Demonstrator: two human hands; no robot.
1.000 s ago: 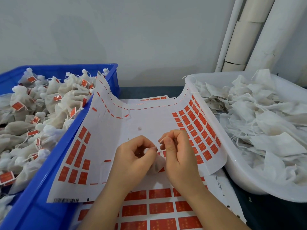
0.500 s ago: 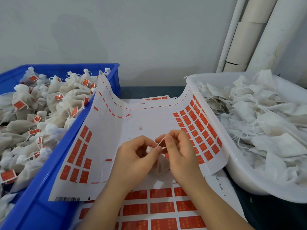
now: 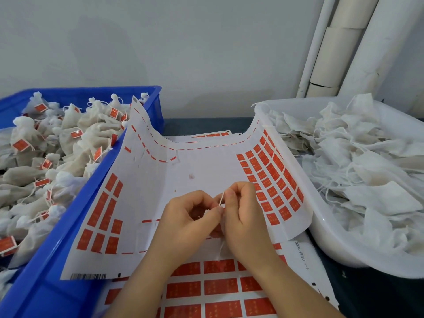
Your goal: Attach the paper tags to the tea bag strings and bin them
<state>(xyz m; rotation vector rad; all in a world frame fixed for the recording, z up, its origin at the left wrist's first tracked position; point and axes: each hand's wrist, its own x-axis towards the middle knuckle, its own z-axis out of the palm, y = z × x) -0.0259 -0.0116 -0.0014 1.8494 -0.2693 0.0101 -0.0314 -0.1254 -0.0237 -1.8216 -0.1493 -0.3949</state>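
The tea bag string was found pinched between the left hand and right hand, fingers curled. The tea bag was observed partly hidden beneath them, over the tag sheet.

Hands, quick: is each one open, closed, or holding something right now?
Left hand: closed, pinching the lower end of the tea bag string.
Right hand: closed, pinching the upper end of that string.
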